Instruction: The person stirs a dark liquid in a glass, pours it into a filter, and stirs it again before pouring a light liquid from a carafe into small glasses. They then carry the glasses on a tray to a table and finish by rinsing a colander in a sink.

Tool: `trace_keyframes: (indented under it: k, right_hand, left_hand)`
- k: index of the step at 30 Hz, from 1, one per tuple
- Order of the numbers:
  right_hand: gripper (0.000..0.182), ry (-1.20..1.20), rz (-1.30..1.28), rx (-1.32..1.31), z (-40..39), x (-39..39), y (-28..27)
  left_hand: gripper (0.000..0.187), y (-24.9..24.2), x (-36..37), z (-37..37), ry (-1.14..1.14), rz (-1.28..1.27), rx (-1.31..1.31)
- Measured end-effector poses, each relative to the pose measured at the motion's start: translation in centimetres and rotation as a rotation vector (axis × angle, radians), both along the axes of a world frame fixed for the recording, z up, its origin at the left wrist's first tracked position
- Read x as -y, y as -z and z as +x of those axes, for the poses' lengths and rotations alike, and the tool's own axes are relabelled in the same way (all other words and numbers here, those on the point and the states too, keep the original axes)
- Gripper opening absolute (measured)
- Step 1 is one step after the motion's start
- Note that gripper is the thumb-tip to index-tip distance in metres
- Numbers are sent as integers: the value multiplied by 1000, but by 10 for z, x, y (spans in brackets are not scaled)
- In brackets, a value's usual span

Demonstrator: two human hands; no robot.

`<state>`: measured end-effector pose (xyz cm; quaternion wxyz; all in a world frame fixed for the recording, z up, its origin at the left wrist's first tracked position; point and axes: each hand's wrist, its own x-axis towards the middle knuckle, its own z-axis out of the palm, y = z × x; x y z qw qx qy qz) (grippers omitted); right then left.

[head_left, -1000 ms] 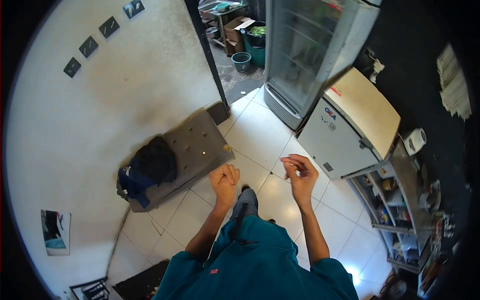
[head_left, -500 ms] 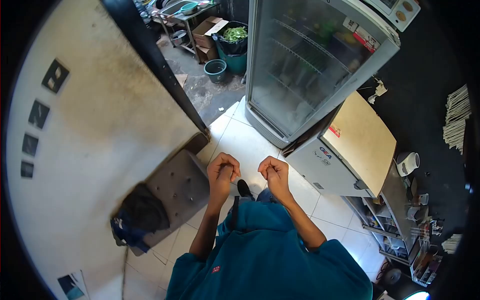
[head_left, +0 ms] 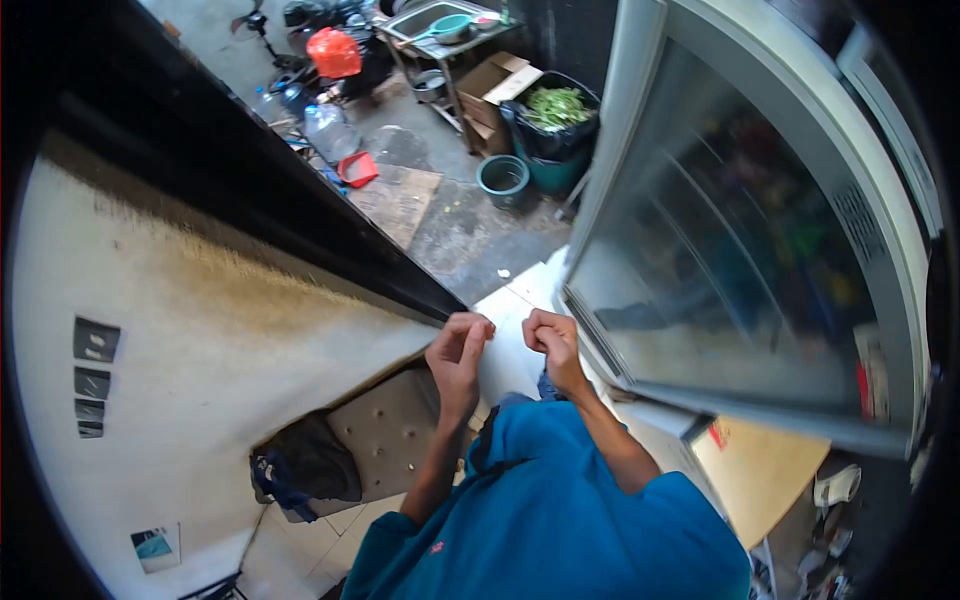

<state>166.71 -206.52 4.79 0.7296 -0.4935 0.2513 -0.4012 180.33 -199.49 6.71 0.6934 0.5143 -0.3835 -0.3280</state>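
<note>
My left hand (head_left: pixel 460 358) is raised in front of my body, fingers curled in towards the thumb. No object shows in it. My right hand (head_left: pixel 556 346) is held up beside it at the same height, closed in a loose fist, also with nothing visible in it. A gap separates the two hands, and neither touches anything around. Closest to my right hand is the glass-door fridge (head_left: pixel 720 230), with blurred contents behind its pane. The dark door frame edge (head_left: pixel 400 280) lies just beyond my left hand.
Ahead, past the doorway, are a green bucket (head_left: pixel 503 180), a lined bin of green leaves (head_left: pixel 556 108), a cardboard box (head_left: pixel 488 92) and a metal sink table (head_left: pixel 432 20). A grey bench (head_left: pixel 385 435) with a black bag (head_left: pixel 312 458) stands left. A chest (head_left: pixel 765 470) stands right.
My view has moved forward towards the doorway. The fridge now looms larger on the right, and more of the far floor shows. Both hands stay raised and curled.
</note>
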Motion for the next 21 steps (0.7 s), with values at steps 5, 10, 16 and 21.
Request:
trace_keyframes:
  k: [5,10,16,21]
  right_hand:
    - [33,-184,-19,-4,30,102,-9]
    - [56,-217,8,-50,65,179,-8]
    - [33,-76,-150,-237,117,259,-1]
    - [21,-25,-252,-378,181,331,-21]
  left_hand:
    - [11,1,65,18,-121,108,-80]
    - [12,-12,150,45,-124,75,-45]
    - [10,-14,247,100,-13,170,-34]
    - [13,-30,308,175,24,355,76]
